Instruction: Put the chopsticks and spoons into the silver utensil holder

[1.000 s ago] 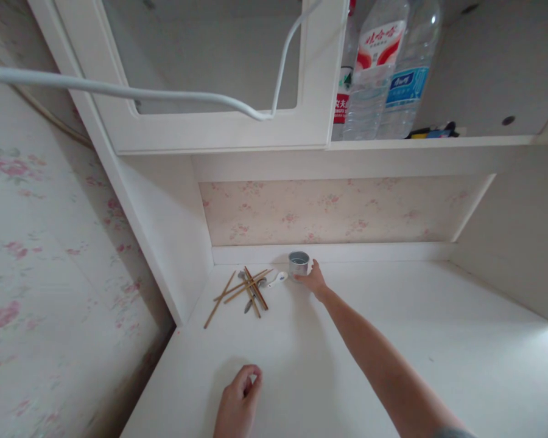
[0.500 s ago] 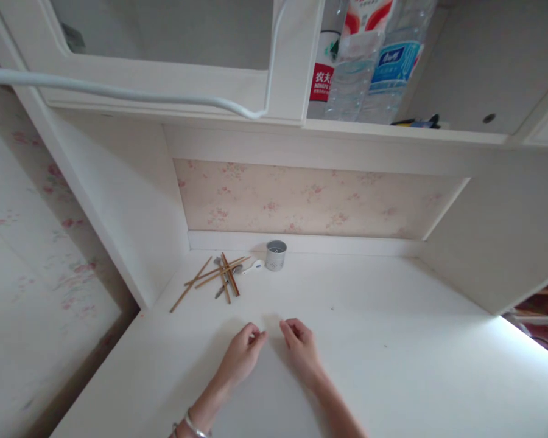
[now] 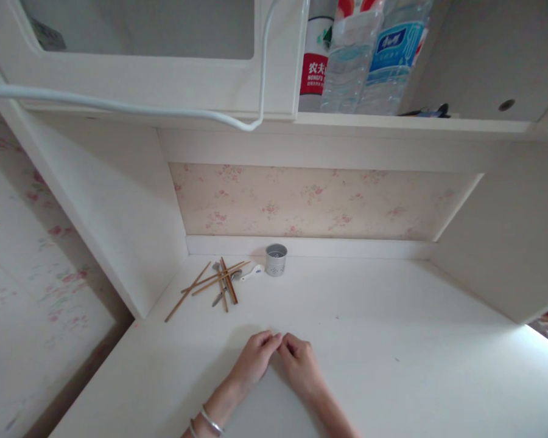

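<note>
My left hand [image 3: 257,353] and my right hand [image 3: 298,359] meet above the white desktop, thumbs and fingertips touching. Both have curled fingers, and no object shows in either one. Beyond them to the left lies a loose pile of wooden chopsticks [image 3: 189,291], crossed over one another. A metal spoon [image 3: 217,299] is partly hidden under the chopsticks. Beside the pile rests a white spoon [image 3: 256,271] with a small blue mark. A grey perforated cup [image 3: 276,261] stands upright near the back edge, to the right of the white spoon.
The white desk [image 3: 374,304] has side panels and a low back ledge. Overhead is a cabinet shelf with several plastic bottles [image 3: 351,67]. A white cable [image 3: 132,109] hangs across the upper left. Floral wallpaper [image 3: 296,201] covers the back.
My two hands have come together, from a small gap to touching at the fingertips. The view has shifted slightly. The chopsticks, spoons and cup lie as before.
</note>
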The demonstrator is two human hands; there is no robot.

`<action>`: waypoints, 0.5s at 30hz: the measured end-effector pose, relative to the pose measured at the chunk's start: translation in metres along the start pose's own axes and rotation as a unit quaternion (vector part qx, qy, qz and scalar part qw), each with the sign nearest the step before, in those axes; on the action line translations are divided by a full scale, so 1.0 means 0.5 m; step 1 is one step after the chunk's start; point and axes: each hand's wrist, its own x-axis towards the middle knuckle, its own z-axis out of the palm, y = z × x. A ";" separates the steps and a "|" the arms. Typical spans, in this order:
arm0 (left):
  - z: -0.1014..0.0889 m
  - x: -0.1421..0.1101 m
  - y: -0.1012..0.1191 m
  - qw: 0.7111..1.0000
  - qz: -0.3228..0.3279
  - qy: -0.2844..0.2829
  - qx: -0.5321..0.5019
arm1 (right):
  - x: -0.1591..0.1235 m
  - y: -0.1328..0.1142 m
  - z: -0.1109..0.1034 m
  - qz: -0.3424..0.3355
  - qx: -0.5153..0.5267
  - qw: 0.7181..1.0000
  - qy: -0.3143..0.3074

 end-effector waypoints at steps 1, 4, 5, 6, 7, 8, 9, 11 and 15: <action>0.001 0.001 -0.002 1.000 0.000 -0.002 0.006 | -0.001 0.001 0.000 -0.001 -0.001 1.000 0.003; 0.005 0.002 -0.005 1.000 -0.002 -0.002 0.019 | -0.002 0.004 -0.001 0.000 -0.005 1.000 0.013; 0.006 0.002 -0.005 1.000 -0.003 -0.001 0.018 | -0.002 0.005 -0.002 0.000 -0.007 1.000 0.014; 0.006 0.002 -0.005 1.000 -0.005 0.000 0.016 | -0.002 0.005 -0.002 0.001 -0.009 1.000 0.014; 0.006 0.001 -0.004 1.000 -0.007 -0.001 0.015 | -0.002 0.005 -0.002 0.001 -0.011 1.000 0.013; 0.005 0.001 -0.003 1.000 -0.009 -0.003 0.015 | -0.002 0.005 -0.002 0.001 -0.012 1.000 0.013; 0.005 0.000 -0.002 1.000 -0.012 -0.006 0.017 | -0.002 0.004 -0.001 0.000 -0.011 1.000 0.012; 0.005 -0.001 0.000 1.000 -0.017 -0.006 0.021 | -0.001 0.003 -0.001 -0.003 -0.005 1.000 0.012; 0.005 0.000 0.001 1.000 -0.021 -0.005 0.019 | -0.003 0.001 -0.001 -0.007 0.001 1.000 0.012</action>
